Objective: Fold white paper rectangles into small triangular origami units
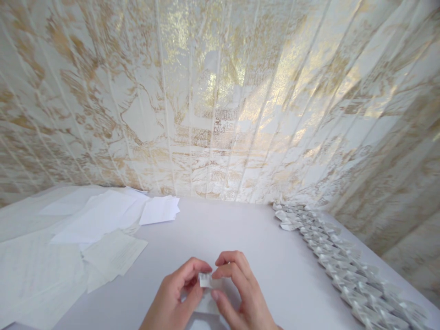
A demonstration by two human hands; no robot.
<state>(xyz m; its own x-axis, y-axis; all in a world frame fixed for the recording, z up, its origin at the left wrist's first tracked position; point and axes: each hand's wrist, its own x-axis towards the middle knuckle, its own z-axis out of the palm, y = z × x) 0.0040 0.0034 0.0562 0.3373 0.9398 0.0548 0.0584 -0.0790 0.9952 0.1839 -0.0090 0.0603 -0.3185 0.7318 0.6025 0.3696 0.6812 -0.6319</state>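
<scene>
Two bare hands meet low in view over a white tabletop [237,229]. L hand [182,291] pinches a small folded paper pc [205,280] btwn thumb & index finger. R hand [240,288] is part-open & curved, fingertips at the pc's R side, thumb lower & apart from the index; can't tell how firmly it touches. The pc sits btwn the hands, near the front of the tabletop, above a pale paper layer [206,306], details blurred.

On the L side, printed paper sheets [37,270] lie spread out, w/ blank white sheets [99,213] overlapping them toward the back. Smaller printed slips [115,254] fan out at their R edge. A short stack of white paper slips [160,210] lies uneven at the back, R of the blank sheets.

Along the R side, many folded paper modules [333,261] run in tight overlapping rows, back to front. Behind: a white-&-gold patterned curtain [206,101], w/ vertical folds & shiny patches.
</scene>
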